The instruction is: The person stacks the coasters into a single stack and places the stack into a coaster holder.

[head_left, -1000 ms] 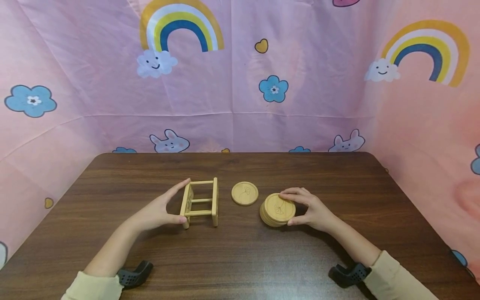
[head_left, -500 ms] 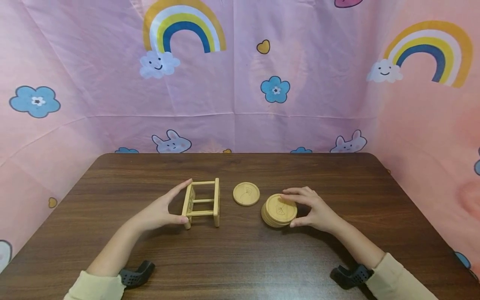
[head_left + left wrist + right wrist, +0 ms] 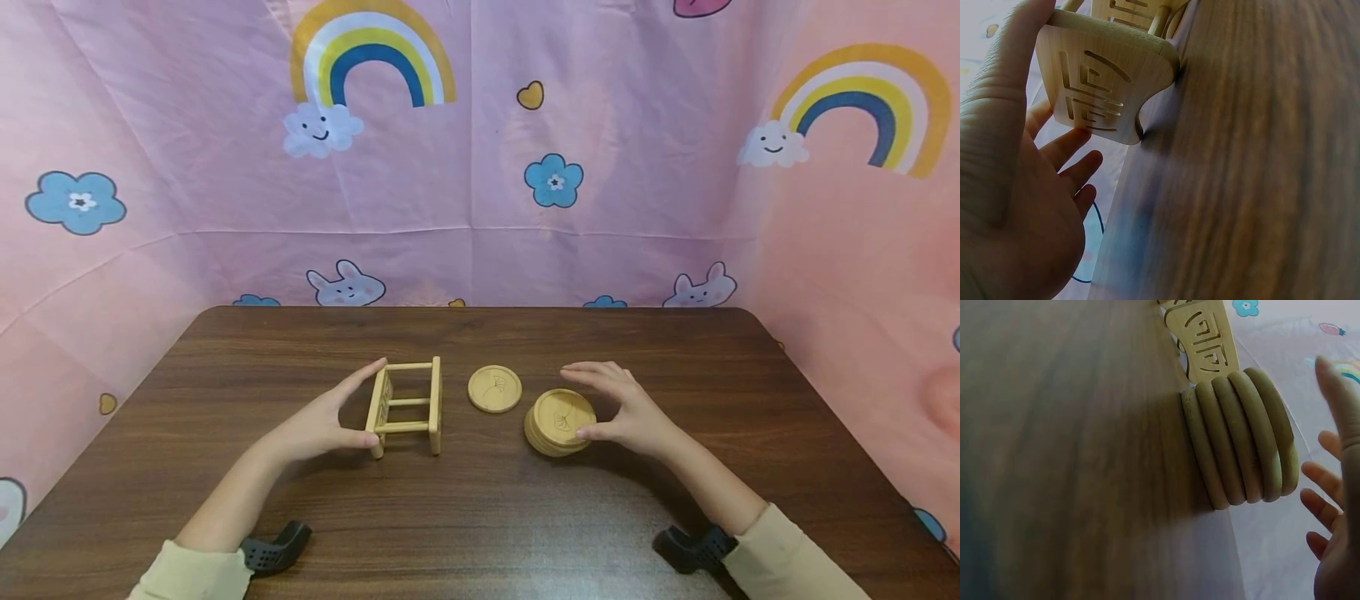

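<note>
A small wooden coaster rack [image 3: 435,408] stands on the table, two slotted side panels joined by rods. My left hand [image 3: 318,427] grips its left panel between thumb and fingertips; the left wrist view shows the panel's cut-out pattern [image 3: 1094,87] up close. To the right of the rack lies a single round wooden coaster [image 3: 494,389] with an engraved ginkgo leaf. Beside that coaster is a stack of several similar coasters [image 3: 555,412]. My right hand [image 3: 633,412] hovers over the stack's right side, thumb and fingers spread apart; the right wrist view shows them clear of the stacked coasters [image 3: 1238,440].
The dark wood-grain table [image 3: 465,517] carries all these things. Behind it and at both sides hangs a pink-purple cloth [image 3: 465,183] printed with rainbows and flowers. Each forearm wears a black wrist device [image 3: 276,547].
My right hand has let go of the coaster stack: its fingers have lifted and spread away from the rim. My left hand keeps its grip on the rack. The head view has shifted slightly.
</note>
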The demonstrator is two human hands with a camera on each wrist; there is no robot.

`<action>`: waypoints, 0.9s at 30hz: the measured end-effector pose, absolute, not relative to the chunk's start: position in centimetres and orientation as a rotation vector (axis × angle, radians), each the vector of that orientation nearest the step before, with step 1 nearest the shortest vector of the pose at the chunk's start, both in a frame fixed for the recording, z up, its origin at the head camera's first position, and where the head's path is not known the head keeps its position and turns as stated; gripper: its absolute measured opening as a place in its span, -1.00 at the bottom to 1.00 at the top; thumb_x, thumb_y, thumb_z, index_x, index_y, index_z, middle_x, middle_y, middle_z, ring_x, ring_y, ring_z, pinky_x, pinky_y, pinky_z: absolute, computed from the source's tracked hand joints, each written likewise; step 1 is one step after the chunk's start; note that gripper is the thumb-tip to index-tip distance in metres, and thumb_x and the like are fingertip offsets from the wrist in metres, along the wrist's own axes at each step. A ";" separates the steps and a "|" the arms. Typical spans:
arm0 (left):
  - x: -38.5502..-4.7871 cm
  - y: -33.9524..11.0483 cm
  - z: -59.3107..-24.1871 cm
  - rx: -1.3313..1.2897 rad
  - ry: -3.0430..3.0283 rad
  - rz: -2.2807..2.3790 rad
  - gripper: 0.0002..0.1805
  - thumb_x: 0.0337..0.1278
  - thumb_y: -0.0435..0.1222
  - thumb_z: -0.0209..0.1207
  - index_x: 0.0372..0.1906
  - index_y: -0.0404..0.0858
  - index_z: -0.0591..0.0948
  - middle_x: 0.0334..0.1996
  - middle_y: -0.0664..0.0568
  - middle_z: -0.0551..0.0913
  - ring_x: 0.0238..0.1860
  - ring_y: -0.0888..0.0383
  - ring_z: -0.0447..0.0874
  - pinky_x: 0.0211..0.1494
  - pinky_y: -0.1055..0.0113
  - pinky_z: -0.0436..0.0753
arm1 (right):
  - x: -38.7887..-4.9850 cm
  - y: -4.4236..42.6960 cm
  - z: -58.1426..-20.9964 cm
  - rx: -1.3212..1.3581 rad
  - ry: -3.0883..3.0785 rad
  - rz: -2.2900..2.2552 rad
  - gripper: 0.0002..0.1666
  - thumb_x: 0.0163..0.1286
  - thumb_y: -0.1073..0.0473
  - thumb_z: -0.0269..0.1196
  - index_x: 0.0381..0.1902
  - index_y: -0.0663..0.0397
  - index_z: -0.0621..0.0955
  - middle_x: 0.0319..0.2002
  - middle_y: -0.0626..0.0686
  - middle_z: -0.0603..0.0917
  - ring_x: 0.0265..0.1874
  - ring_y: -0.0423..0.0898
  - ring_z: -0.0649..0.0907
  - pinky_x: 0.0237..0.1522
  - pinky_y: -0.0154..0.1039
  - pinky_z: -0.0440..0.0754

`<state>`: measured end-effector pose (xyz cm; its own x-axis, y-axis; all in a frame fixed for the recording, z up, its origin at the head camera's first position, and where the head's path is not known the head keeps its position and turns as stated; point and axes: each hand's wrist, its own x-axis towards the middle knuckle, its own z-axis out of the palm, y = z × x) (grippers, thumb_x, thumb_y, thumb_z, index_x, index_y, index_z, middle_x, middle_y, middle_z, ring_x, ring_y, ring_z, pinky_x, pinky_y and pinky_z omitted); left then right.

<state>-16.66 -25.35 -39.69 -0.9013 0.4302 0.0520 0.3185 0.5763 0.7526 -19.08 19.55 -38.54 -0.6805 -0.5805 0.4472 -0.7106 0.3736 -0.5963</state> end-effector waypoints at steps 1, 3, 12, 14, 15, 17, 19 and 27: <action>-16.6 -25.3 -39.7 0.638 2.669 1.231 0.12 -0.10 -0.11 0.44 0.53 0.04 0.00 0.49 -0.12 -0.02 0.42 -0.27 -0.08 0.24 -0.38 0.05 | -19.4 19.6 -38.8 1.168 -2.467 1.187 -0.10 -0.13 0.15 0.56 0.25 0.07 0.51 0.21 0.06 0.48 0.18 0.04 0.37 0.16 0.41 -0.03; -16.6 -25.3 -39.7 0.638 2.663 1.242 0.11 -0.10 -0.12 0.44 0.53 0.05 0.00 0.49 -0.10 -0.02 0.42 -0.26 -0.08 0.24 -0.38 0.04 | -19.8 19.5 -38.9 1.169 -2.478 1.175 -0.10 -0.10 0.11 0.56 0.27 0.01 0.50 0.23 0.01 0.47 0.20 0.01 0.36 0.19 0.40 -0.03; -16.6 -25.2 -39.8 0.657 2.649 1.273 0.11 -0.11 -0.14 0.45 0.52 0.01 0.02 0.49 -0.09 -0.01 0.42 -0.22 -0.09 0.26 -0.36 0.02 | -20.6 18.4 -38.1 1.177 -2.526 1.223 -0.07 -0.11 0.28 0.55 0.27 0.25 0.44 0.26 0.18 0.41 0.27 0.17 0.32 0.27 0.33 -0.06; -16.7 -25.2 -39.8 0.657 2.660 1.258 0.11 -0.10 -0.14 0.45 0.53 0.00 0.01 0.49 -0.10 -0.01 0.42 -0.25 -0.08 0.25 -0.37 0.04 | -20.9 18.4 -37.9 1.177 -2.539 1.224 -0.08 -0.08 0.27 0.54 0.29 0.22 0.43 0.28 0.15 0.40 0.28 0.14 0.31 0.26 0.31 0.00; -16.7 -25.2 -39.8 0.656 2.664 1.251 0.12 -0.10 -0.14 0.45 0.53 0.01 0.01 0.49 -0.10 -0.01 0.42 -0.26 -0.08 0.25 -0.38 0.05 | -21.1 18.4 -37.7 1.180 -2.543 1.228 -0.08 -0.05 0.26 0.53 0.30 0.19 0.42 0.29 0.13 0.39 0.28 0.12 0.31 0.26 0.29 0.04; -16.7 -25.3 -39.8 0.655 2.665 1.249 0.11 -0.10 -0.13 0.45 0.53 0.02 0.01 0.49 -0.10 -0.02 0.42 -0.26 -0.08 0.24 -0.38 0.05 | -21.4 18.4 -37.5 1.178 -2.554 1.255 -0.10 0.00 0.23 0.52 0.32 0.12 0.42 0.29 0.06 0.39 0.29 0.07 0.30 0.25 0.26 0.10; -16.7 -25.3 -39.8 0.656 2.657 1.259 0.11 -0.09 -0.13 0.45 0.53 0.02 0.01 0.49 -0.09 -0.01 0.42 -0.24 -0.08 0.25 -0.38 0.03 | -21.9 18.4 -37.3 1.181 -2.569 1.283 -0.13 0.05 0.19 0.50 0.34 0.05 0.41 0.29 0.00 0.39 0.26 0.05 0.33 0.23 0.25 0.17; -16.6 -25.4 -39.9 0.654 2.660 1.251 0.09 -0.08 -0.09 0.44 0.51 0.20 0.01 0.49 -0.04 -0.02 0.42 -0.22 -0.09 0.25 -0.37 0.04 | -24.3 18.0 -37.2 1.236 -2.615 1.350 -0.17 0.14 0.12 0.45 0.36 0.04 0.40 0.28 -0.01 0.39 0.15 0.21 0.38 0.14 0.28 0.28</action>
